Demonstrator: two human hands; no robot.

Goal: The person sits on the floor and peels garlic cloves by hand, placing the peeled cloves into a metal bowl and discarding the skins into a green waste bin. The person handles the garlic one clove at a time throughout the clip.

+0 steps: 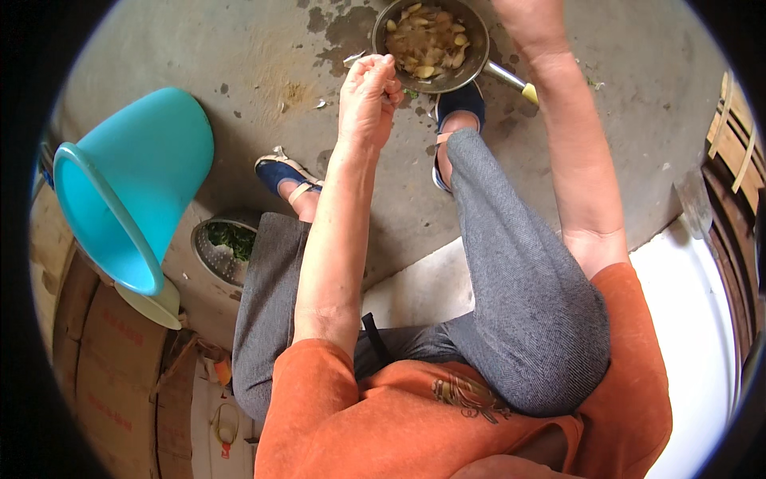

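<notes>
My left hand is closed, its fingers curled together beside the left rim of a dark pan. Whatever those fingers may hold is hidden. Pale yellow slices lie in brownish liquid inside the pan. A metal handle with a yellow end points from the pan toward the lower right, close to my right forearm. My right hand reaches past the top edge of the view, to the right of the pan, so its fingers are out of sight.
On the left a turquoise bucket lies tipped on its side. A perforated metal colander with green leaves sits beside my left leg. My blue shoes rest on the wet-spotted concrete floor. Cardboard boxes stand at lower left.
</notes>
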